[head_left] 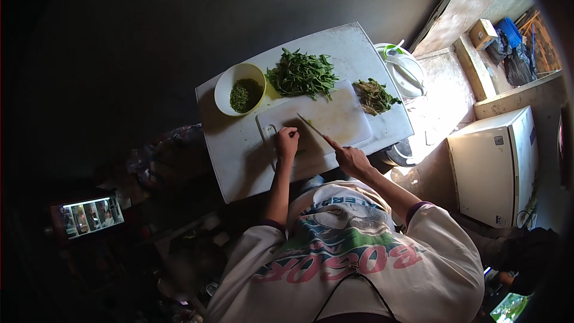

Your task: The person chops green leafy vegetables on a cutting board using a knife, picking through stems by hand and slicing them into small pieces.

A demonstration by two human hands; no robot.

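Well, right grip (351, 160) closed around the knife (311, 124).

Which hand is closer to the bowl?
The left hand. It's over the cutting board's end nearer the bowl; the right hand, holding the knife, is farther right.

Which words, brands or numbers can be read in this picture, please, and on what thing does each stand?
"BOGOR", probably, upside down: pink letters on the shirt.
"LEBRA", apparently, ends unclear: blue letters, same shirt.
Labels on the white appliance: too small to read.
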